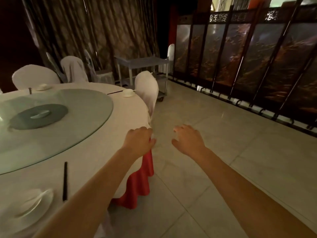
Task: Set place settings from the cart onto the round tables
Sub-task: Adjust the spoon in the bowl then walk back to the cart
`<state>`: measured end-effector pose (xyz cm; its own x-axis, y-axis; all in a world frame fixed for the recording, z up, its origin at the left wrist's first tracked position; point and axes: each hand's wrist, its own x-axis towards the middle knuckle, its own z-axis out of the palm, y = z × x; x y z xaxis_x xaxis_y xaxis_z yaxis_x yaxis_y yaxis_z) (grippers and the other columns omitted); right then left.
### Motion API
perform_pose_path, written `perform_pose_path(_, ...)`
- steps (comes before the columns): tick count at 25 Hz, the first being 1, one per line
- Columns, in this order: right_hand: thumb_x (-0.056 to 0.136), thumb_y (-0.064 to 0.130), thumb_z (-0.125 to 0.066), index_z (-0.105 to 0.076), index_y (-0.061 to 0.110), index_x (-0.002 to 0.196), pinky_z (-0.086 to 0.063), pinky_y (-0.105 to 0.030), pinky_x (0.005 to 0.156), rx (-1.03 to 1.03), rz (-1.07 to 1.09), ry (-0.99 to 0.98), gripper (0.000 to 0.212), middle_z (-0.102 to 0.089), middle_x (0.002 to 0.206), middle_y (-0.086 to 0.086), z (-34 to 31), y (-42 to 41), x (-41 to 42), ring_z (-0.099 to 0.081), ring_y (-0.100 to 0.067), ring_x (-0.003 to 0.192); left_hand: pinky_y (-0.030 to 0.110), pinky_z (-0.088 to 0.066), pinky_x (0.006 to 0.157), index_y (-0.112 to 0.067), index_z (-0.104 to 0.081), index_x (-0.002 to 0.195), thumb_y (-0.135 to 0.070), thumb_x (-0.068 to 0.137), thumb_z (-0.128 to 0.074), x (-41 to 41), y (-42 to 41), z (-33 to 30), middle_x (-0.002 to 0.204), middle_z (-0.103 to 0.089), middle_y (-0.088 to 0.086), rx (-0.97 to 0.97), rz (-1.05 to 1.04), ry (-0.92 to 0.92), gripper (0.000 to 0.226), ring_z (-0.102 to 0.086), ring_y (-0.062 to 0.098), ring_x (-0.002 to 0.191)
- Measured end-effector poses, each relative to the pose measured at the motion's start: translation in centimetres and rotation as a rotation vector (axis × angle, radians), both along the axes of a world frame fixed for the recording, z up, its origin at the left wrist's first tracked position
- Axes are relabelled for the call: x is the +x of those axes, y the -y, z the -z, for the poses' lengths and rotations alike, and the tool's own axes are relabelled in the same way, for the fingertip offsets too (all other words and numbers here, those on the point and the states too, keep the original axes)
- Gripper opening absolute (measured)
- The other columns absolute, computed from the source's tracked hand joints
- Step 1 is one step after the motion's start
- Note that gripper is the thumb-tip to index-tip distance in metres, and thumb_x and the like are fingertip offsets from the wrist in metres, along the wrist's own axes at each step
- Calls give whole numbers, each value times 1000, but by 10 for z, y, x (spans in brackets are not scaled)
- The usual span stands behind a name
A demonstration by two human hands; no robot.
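Note:
A round table (103, 134) with a white cloth over a red skirt fills the left. On it lie a white plate (34, 206) at the near edge, black chopsticks (65, 181) beside it, and a small white bowl with a spoon (128, 92) at the far side. Another bowl setting (42, 86) sits at the back. A grey cart (142, 66) stands far off by the curtain. My left hand (139, 141) reaches over the table's right edge, fingers loosely curled, holding nothing. My right hand (187, 139) hangs over the floor, fingers relaxed and empty.
A glass turntable (68, 127) covers the table's middle. White-covered chairs (147, 90) ring the table. A dark folding screen (248, 66) lines the right side. Pale tiled floor (205, 169) stretches between table and screen toward the cart.

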<state>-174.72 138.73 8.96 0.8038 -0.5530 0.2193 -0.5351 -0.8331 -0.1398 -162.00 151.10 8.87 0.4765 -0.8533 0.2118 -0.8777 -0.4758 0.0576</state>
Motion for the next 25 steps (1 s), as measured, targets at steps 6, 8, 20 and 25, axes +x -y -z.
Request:
perform_pose_path(6, 90, 34, -48, -49, 16, 123, -40, -38, 91, -27, 55, 39, 38, -53, 126, -6, 10, 99, -21, -48, -25, 115, 35, -41, 85, -12, -55, 109, -36, 90, -40, -12, 109, -2, 111, -61, 9, -16, 73, 50, 34, -58, 26, 102)
perform_pose_path(8, 90, 34, -47, -47, 16, 125, -39, -37, 93, -30, 83, 15, 40, -51, 127, -6, 14, 137, -22, -47, -24, 116, 36, -44, 86, -13, -56, 104, -37, 89, -41, -8, 153, 7, 108, -63, 7, -19, 95, 59, 32, -59, 26, 99)
perform_pose_path(20, 91, 34, -46, -48, 16, 126, -40, -35, 89, -46, 200, 60, 39, -52, 125, -6, 2, 419, 25, -48, -24, 112, 32, -41, 92, -17, -49, 126, -41, 92, -39, 56, 451, 11, 121, -59, 5, -36, 201, 63, 43, -57, 24, 107)
perform_pose_path(25, 91, 35, -46, -46, 17, 128, -40, -35, 91, -28, 152, 67, 41, -51, 126, -5, 31, 528, 63, -48, -23, 113, 32, -42, 90, -16, -51, 124, -41, 92, -40, 85, 551, 34, 119, -60, 5, -22, 132, 93, 42, -58, 24, 105)
